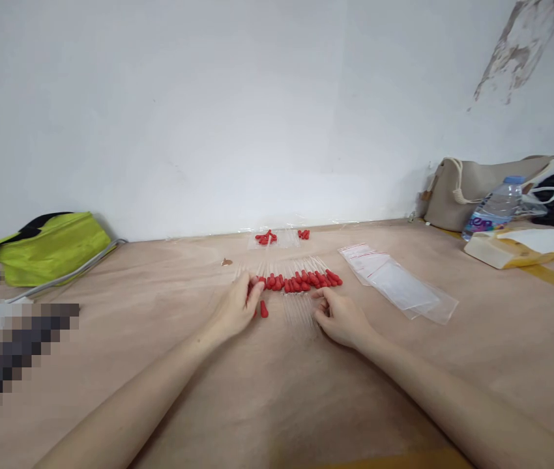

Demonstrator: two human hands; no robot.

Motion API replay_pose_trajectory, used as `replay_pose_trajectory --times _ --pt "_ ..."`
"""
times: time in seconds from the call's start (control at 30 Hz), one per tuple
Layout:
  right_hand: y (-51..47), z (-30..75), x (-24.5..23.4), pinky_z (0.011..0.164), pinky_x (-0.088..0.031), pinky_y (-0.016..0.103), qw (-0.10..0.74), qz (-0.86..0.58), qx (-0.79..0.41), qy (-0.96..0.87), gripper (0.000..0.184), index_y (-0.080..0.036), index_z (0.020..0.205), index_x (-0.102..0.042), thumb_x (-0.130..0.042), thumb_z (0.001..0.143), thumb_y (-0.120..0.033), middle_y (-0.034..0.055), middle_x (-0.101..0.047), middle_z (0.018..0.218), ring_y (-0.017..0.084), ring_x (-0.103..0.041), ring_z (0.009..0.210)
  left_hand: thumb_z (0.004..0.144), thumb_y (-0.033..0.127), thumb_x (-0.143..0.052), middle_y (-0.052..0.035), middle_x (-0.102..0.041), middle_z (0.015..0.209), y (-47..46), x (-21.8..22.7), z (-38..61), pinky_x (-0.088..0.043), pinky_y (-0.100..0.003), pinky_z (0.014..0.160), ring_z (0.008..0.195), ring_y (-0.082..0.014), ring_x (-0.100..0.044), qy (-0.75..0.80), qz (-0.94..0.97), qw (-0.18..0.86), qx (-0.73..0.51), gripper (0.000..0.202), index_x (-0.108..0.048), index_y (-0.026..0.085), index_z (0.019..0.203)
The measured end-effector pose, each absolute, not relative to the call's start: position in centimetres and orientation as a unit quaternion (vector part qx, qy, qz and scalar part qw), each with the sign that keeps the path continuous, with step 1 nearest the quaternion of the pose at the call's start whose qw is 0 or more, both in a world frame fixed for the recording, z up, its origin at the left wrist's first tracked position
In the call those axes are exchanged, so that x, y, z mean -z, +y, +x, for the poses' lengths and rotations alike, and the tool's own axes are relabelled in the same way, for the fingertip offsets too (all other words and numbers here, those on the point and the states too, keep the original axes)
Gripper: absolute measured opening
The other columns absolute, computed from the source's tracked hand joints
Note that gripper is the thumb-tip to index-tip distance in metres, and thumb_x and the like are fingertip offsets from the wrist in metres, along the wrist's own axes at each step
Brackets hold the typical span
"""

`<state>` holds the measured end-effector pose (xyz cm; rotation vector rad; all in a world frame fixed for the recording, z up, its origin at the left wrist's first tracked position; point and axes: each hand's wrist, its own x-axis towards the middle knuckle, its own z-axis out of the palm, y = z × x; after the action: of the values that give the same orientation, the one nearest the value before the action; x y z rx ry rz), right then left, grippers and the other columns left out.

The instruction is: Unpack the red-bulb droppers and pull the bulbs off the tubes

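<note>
A row of clear droppers with red rubber bulbs (301, 281) lies on the brown paper-covered table (277, 391). My left hand (238, 306) rests at the row's left end, its fingers closed around red-bulbed droppers; one red bulb (264, 310) lies just beside its fingertips. My right hand (338, 316) sits at the near right of the row, fingers curled and touching the clear dropper tubes (299, 309). Whether the right hand grips any tube is unclear.
A stack of clear zip bags (399, 286) lies to the right. A filled bag of droppers (272, 238) is by the wall. A green bag (47, 247) sits far left; a beige bag (472, 189), water bottle (495, 208) and yellow box (506, 251) far right.
</note>
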<state>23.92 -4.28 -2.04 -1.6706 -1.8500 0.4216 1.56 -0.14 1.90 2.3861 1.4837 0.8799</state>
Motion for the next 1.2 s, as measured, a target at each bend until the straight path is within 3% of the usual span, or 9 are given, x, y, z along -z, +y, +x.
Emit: replay_pose_trajectory --times 0.2,0.3,0.37,0.47,0.6,0.87,1.0,1.2 --pt "-3.8 24.0 2.4 0.053 -0.036 0.025 0.411 -0.600 -0.197 -0.657 0.020 -0.020 0.091 -0.053 -0.045 0.080 -0.034 -0.0001 -0.060 0.067 0.014 -0.053 0.057 0.088 0.027 -0.039 -0.0011 -0.052 0.077 -4.2 1.0 1.8 -0.040 -0.024 0.063 0.069 -0.0122 -0.049 0.387 0.844 0.156 -0.336 0.013 -0.047 0.017 0.085" --pt "-4.4 24.1 2.0 0.064 -0.042 0.028 0.532 -0.555 -0.153 -0.620 0.030 -0.021 0.091 -0.053 -0.028 0.088 -0.038 0.0039 -0.060 0.080 0.016 -0.056 0.074 0.087 0.024 -0.041 -0.0030 -0.051 0.083 -4.2 1.7 1.8 -0.041 -0.025 0.069 0.077 -0.0135 -0.049 0.363 0.862 0.130 -0.330 0.013 -0.051 0.018 0.090" --pt "-5.0 24.3 1.6 0.073 -0.041 0.030 0.564 -0.503 -0.104 -0.646 0.034 -0.021 0.097 -0.053 -0.023 0.090 -0.035 0.0055 -0.059 0.090 0.017 -0.054 0.086 0.087 0.025 -0.043 -0.0035 -0.050 0.084 -4.1 1.8 1.7 -0.041 -0.026 0.069 0.077 -0.0138 -0.049 0.355 0.871 0.116 -0.319 0.013 -0.053 0.018 0.090" --pt "-5.7 24.5 1.2 0.079 -0.037 0.033 0.490 -0.415 -0.030 -0.766 0.029 -0.020 0.102 -0.054 -0.033 0.088 -0.033 0.0064 -0.059 0.096 0.017 -0.052 0.091 0.086 0.026 -0.044 -0.0033 -0.048 0.083 -4.2 1.9 1.7 -0.041 -0.025 0.067 0.074 -0.0133 -0.047 0.354 0.877 0.105 -0.308 0.012 -0.052 0.018 0.088" --pt "-5.9 24.0 1.4 0.077 -0.031 0.034 0.382 -0.344 0.082 -0.854 0.021 -0.021 0.098 -0.060 -0.051 0.082 -0.031 0.0029 -0.062 0.079 0.015 -0.051 0.075 0.085 0.025 -0.046 -0.0038 -0.049 0.083 -4.3 1.8 1.9 -0.043 -0.027 0.069 0.077 -0.0142 -0.048 0.342 0.881 0.082 -0.315 0.009 -0.050 0.017 0.086" --pt "-6.1 22.9 1.9 0.069 -0.026 0.030 0.366 -0.320 0.154 -0.860 0.016 -0.019 0.077 -0.061 -0.048 0.084 -0.025 -0.0020 -0.052 0.055 0.011 -0.041 0.060 0.086 0.021 -0.045 -0.0036 -0.055 0.077 -4.9 2.0 1.0 -0.044 -0.025 0.067 0.073 -0.0134 -0.052 0.284 0.897 0.032 -0.338 0.010 -0.054 0.017 0.089" --pt "-6.7 23.1 1.7 0.072 -0.026 0.031 0.342 -0.313 0.173 -0.869 0.017 -0.020 0.077 -0.059 -0.045 0.085 -0.026 -0.0028 -0.051 0.053 0.010 -0.040 0.059 0.087 0.020 -0.042 -0.0033 -0.055 0.070 -5.3 1.8 0.5 -0.043 -0.025 0.063 0.068 -0.0134 -0.051 0.281 0.907 0.035 -0.313 0.015 -0.055 0.017 0.080" --pt "-7.1 23.5 1.5 0.075 -0.025 0.032 0.322 -0.331 0.139 -0.876 0.020 -0.023 0.079 -0.060 -0.041 0.086 -0.027 -0.0029 -0.055 0.057 0.010 -0.044 0.061 0.087 0.020 -0.040 -0.0034 -0.057 0.070 -5.6 1.6 0.7 -0.042 -0.027 0.064 0.068 -0.0140 -0.050 0.283 0.905 0.067 -0.309 0.016 -0.055 0.018 0.084"
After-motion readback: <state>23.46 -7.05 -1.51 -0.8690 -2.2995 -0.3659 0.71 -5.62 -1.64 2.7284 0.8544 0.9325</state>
